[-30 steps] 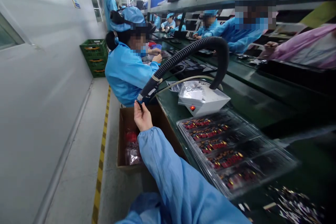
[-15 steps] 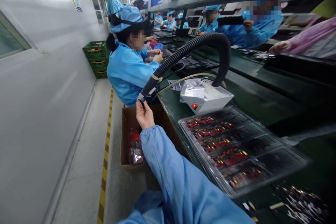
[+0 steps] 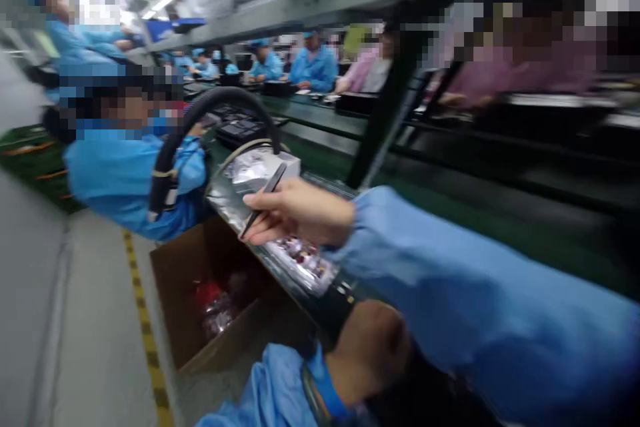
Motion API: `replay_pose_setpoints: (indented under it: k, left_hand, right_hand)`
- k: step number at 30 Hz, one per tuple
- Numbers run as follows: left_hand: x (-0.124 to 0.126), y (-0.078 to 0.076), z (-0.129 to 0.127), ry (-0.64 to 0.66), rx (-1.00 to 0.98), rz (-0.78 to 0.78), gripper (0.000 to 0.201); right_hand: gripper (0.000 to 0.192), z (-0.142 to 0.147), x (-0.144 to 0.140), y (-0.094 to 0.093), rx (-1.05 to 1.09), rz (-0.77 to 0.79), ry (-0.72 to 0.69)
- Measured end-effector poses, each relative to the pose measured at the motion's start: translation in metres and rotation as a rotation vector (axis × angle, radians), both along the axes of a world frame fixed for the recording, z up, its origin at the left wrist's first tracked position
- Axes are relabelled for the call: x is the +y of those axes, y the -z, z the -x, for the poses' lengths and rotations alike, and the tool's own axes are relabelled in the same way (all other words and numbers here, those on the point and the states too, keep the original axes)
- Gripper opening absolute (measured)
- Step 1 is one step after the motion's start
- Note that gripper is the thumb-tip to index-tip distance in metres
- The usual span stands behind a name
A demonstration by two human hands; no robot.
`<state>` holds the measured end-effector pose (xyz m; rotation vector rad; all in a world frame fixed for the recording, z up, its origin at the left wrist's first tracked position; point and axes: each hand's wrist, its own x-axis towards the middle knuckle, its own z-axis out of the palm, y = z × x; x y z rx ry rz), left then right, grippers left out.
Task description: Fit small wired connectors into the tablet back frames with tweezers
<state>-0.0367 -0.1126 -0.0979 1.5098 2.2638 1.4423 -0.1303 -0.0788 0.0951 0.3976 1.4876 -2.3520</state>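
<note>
The right hand [image 3: 300, 213] reaches across the front of the view, its fingers pinched around a pair of tweezers [image 3: 263, 201]: thin, dark, straight, slanting from upper right down to a point at lower left, blurred by motion. The tool hangs over the near edge of the green bench [image 3: 450, 220], above a clear blister tray [image 3: 295, 257] of small red parts. The left hand [image 3: 373, 353] lies low by the bench edge, curled; whether it grips anything cannot be told. Beside the bench stands an open cardboard box [image 3: 200, 293], and behind the tweezers a black corrugated hose [image 3: 200, 120] arches over a white unit [image 3: 263, 170].
</note>
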Motion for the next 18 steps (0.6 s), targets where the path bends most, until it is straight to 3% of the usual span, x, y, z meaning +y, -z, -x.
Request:
replay_pose_setpoints:
  k: [1, 3, 5, 7, 10, 14, 18]
  left_hand:
    - [0.003, 0.002, -0.006, 0.04, -0.026, -0.016, 0.022]
    - [0.005, 0.0, -0.011, 0.091, -0.083, -0.047, 0.022]
    - [0.009, -0.009, -0.011, 0.148, -0.12, -0.068, 0.021]
    - [0.017, -0.023, -0.011, 0.246, -0.102, -0.064, 0.019]
    - [0.037, -0.047, -0.021, 0.43, 0.1, 0.039, 0.023]
    - [0.072, -0.068, -0.047, 0.609, 0.415, 0.172, 0.029]
    - [0.097, -0.069, -0.067, 0.706, 0.518, 0.284, 0.032]
  right_hand:
    - [0.015, -0.029, 0.025, -0.016, 0.108, -0.097, 0.047]
    - [0.019, -0.094, 0.071, -0.035, 0.249, -0.284, 0.277]
    - [0.019, -0.162, 0.11, -0.035, 0.292, -0.441, 0.564]
    - [0.014, -0.224, 0.139, -0.016, 0.215, -0.553, 0.834]
    - [0.026, -0.295, 0.164, 0.033, 0.048, -0.612, 1.113]
    - [0.04, -0.334, 0.166, 0.093, -0.042, -0.613, 1.269]
    - [0.043, -0.337, 0.158, 0.122, -0.025, -0.564, 1.308]
